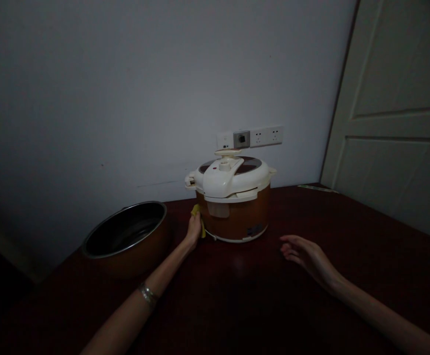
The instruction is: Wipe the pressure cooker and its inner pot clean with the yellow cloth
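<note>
An electric pressure cooker (235, 209) with a brown body and a cream lid stands on the dark red table (233, 301). My left hand (193, 230) presses a yellow cloth (196, 211) against the cooker's left side, low on the brown body. Part of the cloth is hidden by my fingers. My right hand (303, 252) is open and empty, with its fingers spread. It is low over the tabletop to the right of the cooker, not touching it. A metal bangle (148, 295) circles my left wrist.
A loose inner pot (126, 234), brown outside with a dark metal interior, stands left of the cooker. A wall socket panel (249, 137) sits behind the lid. A white door (395, 113) stands at right, and a thin pale strip (317, 188) lies near the table's far corner.
</note>
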The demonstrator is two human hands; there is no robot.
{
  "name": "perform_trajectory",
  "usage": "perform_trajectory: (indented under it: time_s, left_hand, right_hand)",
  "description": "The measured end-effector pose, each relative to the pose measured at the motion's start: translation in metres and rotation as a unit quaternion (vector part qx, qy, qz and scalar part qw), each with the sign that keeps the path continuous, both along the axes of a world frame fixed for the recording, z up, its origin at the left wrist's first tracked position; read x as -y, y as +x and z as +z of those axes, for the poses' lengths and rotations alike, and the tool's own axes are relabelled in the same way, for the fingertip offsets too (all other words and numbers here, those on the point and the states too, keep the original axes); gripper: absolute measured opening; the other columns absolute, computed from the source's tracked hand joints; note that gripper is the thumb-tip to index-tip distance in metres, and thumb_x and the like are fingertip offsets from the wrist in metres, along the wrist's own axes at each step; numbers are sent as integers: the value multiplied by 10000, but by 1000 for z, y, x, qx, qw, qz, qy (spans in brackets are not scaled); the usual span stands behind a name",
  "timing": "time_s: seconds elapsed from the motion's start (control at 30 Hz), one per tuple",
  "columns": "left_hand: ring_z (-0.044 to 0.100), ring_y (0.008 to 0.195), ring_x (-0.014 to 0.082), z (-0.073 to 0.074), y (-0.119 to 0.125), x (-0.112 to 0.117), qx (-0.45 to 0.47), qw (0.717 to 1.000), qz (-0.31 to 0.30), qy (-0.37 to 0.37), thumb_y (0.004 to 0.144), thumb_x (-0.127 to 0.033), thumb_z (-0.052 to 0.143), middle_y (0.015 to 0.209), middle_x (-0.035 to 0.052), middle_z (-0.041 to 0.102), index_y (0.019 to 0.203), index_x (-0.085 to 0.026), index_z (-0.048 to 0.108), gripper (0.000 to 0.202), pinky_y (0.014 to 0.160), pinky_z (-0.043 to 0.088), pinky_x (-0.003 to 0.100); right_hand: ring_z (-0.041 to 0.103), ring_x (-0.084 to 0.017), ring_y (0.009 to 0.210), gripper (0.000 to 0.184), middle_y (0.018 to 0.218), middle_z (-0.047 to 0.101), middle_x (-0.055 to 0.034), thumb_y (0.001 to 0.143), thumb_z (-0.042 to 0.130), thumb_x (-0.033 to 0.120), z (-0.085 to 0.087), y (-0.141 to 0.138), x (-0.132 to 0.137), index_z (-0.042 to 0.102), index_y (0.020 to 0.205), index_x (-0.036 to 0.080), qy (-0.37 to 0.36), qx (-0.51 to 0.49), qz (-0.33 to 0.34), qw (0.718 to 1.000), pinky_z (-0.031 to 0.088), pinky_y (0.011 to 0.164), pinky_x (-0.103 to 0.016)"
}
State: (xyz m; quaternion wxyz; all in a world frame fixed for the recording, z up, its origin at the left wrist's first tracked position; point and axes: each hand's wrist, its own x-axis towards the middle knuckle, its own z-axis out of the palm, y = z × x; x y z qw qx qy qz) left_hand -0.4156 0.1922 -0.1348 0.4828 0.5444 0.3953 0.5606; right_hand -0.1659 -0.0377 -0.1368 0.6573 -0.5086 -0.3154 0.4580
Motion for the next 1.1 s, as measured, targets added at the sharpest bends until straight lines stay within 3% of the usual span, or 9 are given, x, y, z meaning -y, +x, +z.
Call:
perform_trajectory:
  time_s: [0.17, 0.37, 0.6, 0.73, 0.93, 1.1]
  left_hand:
    - [645, 780, 158, -5, 3, 24, 110, 988, -78, -77, 796, -371, 499, 868, 67, 682, 956, -140, 583, 293, 726, 491, 260]
    - [632, 722, 138, -2, 14, 64, 180, 978, -12, -103, 763, -380, 580, 812, 47, 676, 891, -147, 581, 266, 703, 474, 243]
    - [604, 702, 140, -14, 27, 107, 157, 979, -7, -130, 740, -446, 602, 715, 25, 633, 847, -145, 571, 321, 684, 439, 257]
    - [572, 676, 130, -13, 34, 127, 130, 981, 2, -142, 773, -432, 569, 681, 7, 602, 830, -161, 558, 277, 684, 427, 259]
    - [529, 637, 112, -6, 41, 141, 97, 983, 31, -151, 841, -293, 483, 713, 6, 573, 774, -152, 535, 164, 659, 419, 246]
    - [550, 665, 124, -4, 42, 145, 95, 984, 33, -148, 833, -280, 500, 731, 13, 596, 777, -158, 552, 144, 687, 424, 249]
  right_hand:
    - [573, -150, 592, 321, 635, 630, -53, 591, 697, 425, -1, -5, -3, 676, 756, 151, 11, 19, -16, 1000, 468, 589, -285]
    - [551, -141, 561, 336, 608, 613, -45, 584, 700, 446, -1, -8, -3, 676, 736, 148, 14, 20, -22, 999, 448, 550, -273]
    - [546, -137, 550, 343, 595, 610, -41, 591, 698, 443, -3, -6, -3, 674, 753, 142, 22, 14, -10, 1000, 435, 538, -262]
    - [544, -137, 558, 317, 596, 612, -41, 623, 678, 432, -3, -7, -2, 674, 761, 146, 26, 22, -5, 999, 431, 548, -263]
    - [539, -141, 552, 332, 590, 610, -41, 629, 669, 446, -1, -9, -1, 669, 767, 144, 25, 37, -4, 999, 416, 538, -265]
    - [540, -133, 549, 334, 594, 611, -34, 625, 676, 448, -3, -9, -2, 671, 769, 146, 23, 44, -7, 999, 412, 531, -256]
